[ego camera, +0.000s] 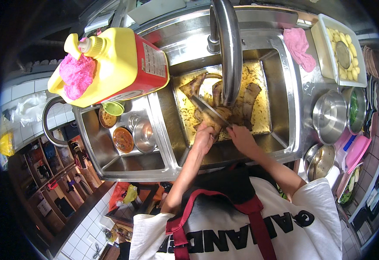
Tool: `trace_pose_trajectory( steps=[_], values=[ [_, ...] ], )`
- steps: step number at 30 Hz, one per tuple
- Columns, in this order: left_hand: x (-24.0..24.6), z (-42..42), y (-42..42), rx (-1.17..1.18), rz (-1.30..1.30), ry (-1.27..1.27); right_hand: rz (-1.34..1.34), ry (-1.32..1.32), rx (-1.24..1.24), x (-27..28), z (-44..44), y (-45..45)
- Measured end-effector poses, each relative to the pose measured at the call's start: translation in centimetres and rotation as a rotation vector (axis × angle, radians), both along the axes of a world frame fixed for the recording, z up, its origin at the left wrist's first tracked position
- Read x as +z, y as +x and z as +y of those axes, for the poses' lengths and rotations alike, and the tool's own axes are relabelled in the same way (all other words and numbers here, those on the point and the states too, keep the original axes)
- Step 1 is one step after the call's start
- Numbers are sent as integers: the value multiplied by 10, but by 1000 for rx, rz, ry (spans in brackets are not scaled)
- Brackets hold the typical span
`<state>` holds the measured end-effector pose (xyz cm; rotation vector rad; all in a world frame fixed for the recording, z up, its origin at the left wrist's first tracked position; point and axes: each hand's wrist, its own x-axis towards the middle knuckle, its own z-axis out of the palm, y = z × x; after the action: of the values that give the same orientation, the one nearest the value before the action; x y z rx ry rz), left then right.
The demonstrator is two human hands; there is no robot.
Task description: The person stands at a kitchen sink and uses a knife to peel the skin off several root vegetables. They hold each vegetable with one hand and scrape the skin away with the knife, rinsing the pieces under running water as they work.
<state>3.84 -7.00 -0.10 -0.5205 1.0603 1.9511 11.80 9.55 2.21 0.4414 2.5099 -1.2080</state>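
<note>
My right hand grips the handle of a knife, whose blade slants up and left over a brown piece of meat. My left hand holds that piece at its near end, close to the blade. Both hands are low in the large basin of a steel sink. Around them on the basin floor lie more brown pieces: one at the upper left, one at the right, and one partly behind the faucet. Dark bits and wet yellowish residue are scattered across the floor.
A steel faucet arches over the basin. The smaller basin holds bowls and a steel pot. A yellow-red jug with a pink scrubber stands left. Rightward are a pink cloth, a white tub of peeled potatoes and steel bowls.
</note>
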Motion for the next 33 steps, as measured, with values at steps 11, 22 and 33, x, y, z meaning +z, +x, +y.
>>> trace_pose_trajectory(
  steps=[11,22,33],
  values=[
    [27,8,26,54,18,154,-397,-1279,-982,-44,33,-30],
    [2,-42,-23,-113,-455,544,-275,-1108,-797,-40,23,-25],
    [11,-12,-6,-345,-246,-7,-103,-571,-404,-56,13,-5]
  ],
)
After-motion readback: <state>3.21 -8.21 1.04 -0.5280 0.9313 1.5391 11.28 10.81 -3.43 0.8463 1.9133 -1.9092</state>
